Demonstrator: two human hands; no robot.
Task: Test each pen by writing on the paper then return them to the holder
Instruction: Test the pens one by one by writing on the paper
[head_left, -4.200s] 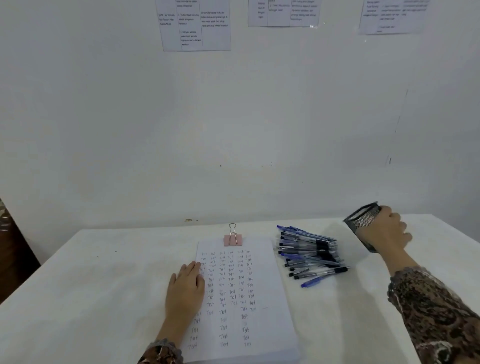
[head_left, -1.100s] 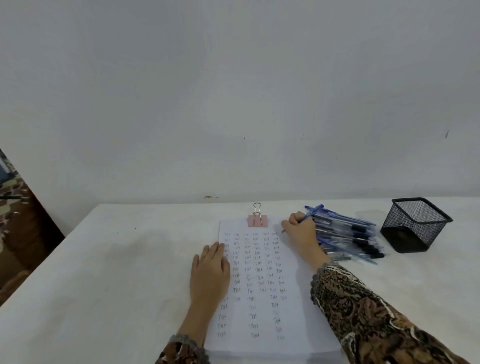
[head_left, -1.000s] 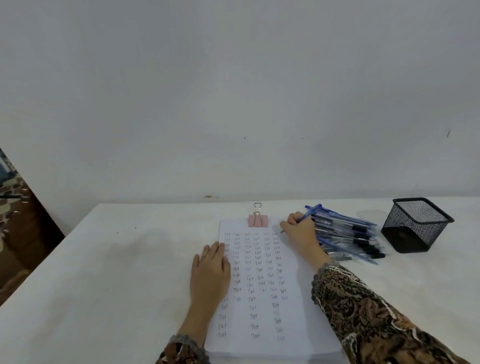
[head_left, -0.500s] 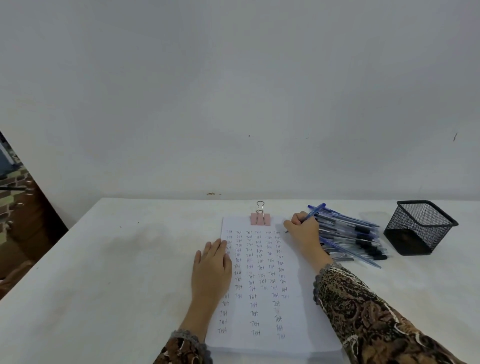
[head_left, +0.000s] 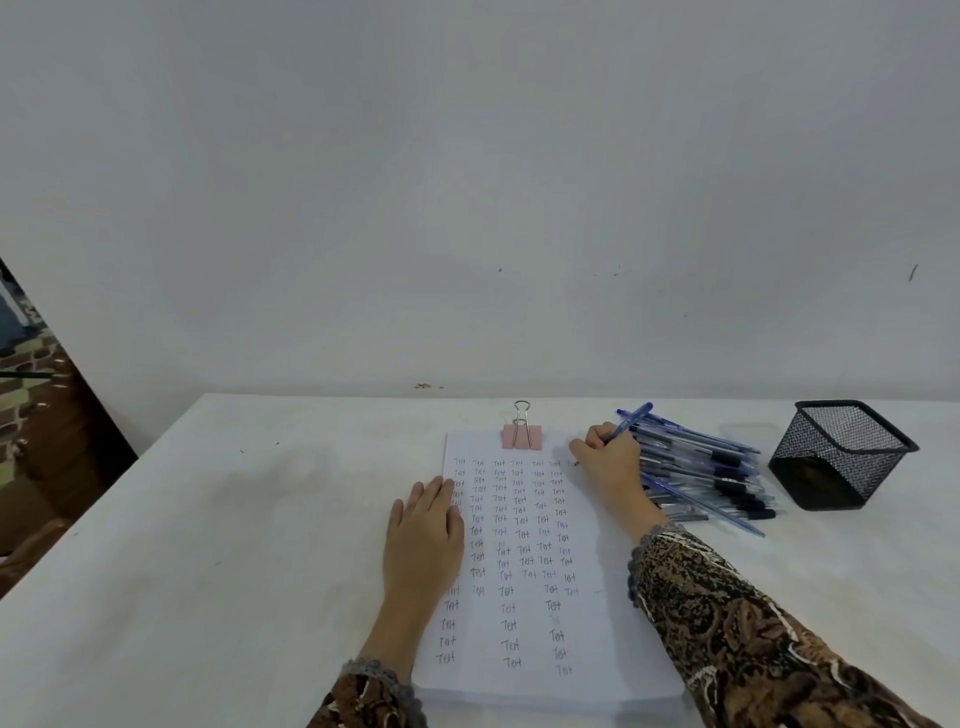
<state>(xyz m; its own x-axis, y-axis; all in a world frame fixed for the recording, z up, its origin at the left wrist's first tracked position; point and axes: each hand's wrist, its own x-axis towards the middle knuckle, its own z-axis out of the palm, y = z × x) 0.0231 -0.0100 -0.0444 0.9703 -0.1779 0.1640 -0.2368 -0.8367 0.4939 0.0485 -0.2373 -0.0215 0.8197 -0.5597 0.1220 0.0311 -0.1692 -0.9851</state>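
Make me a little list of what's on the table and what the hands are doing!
paper: rows of "Test", pink binder clip on its top edge
left hand: flat on the paper's left edge
right hand: grips a blue pen, tip near the paper's top right
pen pile: lying on the table, right of the paper
mesh holder: black, right of the pile, no pens visible inside

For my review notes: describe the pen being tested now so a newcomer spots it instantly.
On the white table, find the clipped paper. At its top right corner the right hand grips a blue pen. It alone tilts upward; the other pens lie piled beside it.
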